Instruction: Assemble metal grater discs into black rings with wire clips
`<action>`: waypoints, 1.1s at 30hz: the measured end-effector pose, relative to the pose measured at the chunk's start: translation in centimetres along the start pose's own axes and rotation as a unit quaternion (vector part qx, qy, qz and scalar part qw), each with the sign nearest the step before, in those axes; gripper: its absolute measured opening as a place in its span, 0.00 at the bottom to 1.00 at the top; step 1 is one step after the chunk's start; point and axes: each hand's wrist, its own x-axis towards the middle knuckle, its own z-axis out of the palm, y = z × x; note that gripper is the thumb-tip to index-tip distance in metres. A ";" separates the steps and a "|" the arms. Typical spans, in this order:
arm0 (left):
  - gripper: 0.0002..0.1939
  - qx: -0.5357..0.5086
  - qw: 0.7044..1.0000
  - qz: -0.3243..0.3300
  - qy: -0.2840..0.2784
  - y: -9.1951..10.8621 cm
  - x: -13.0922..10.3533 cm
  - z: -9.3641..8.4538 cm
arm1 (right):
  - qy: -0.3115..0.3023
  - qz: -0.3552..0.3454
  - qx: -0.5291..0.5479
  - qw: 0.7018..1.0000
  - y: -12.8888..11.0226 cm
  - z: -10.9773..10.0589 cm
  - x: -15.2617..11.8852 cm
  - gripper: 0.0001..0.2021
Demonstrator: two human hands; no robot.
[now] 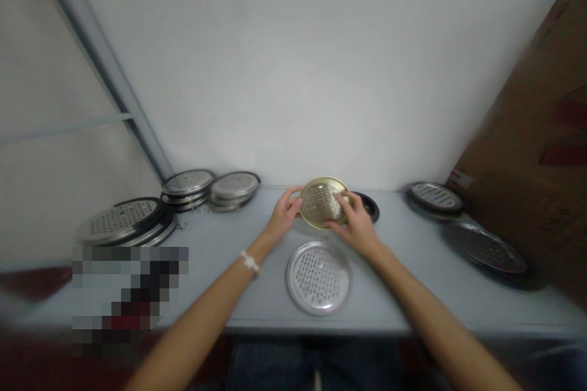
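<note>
The left hand (285, 212) and right hand (356, 223) clasp a gold-rimmed disc (320, 201) between them, a silver disc (318, 279) below both

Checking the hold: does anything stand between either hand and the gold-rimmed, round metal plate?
Nothing visible does: the left hand holds the gold-rimmed plate at its left edge, and the right hand touches its right side. A black round object shows beyond the right hand, not between.

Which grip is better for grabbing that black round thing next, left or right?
Probably the right grip: the black round thing shows just behind it. The left grip is farther away, across the gold disc.
</note>
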 end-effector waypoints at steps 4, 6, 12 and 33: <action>0.26 0.002 1.000 -0.002 -0.002 0.1 -0.1 0.0 | 0.004 -0.005 -0.004 1.000 -0.3 -0.1 0.1 0.36; 0.26 0.003 1.000 -0.002 0.000 0.2 -0.1 0.0 | 0.004 -0.006 -0.003 1.000 -0.4 -0.1 0.1 0.36; 0.25 0.007 1.000 -0.003 0.006 0.1 0.0 0.1 | 0.002 0.008 0.000 1.000 -0.3 -0.2 0.1 0.35; 0.27 0.006 0.999 -0.029 0.020 0.2 0.1 0.0 | 0.017 0.048 0.012 0.999 -0.4 -0.2 0.1 0.31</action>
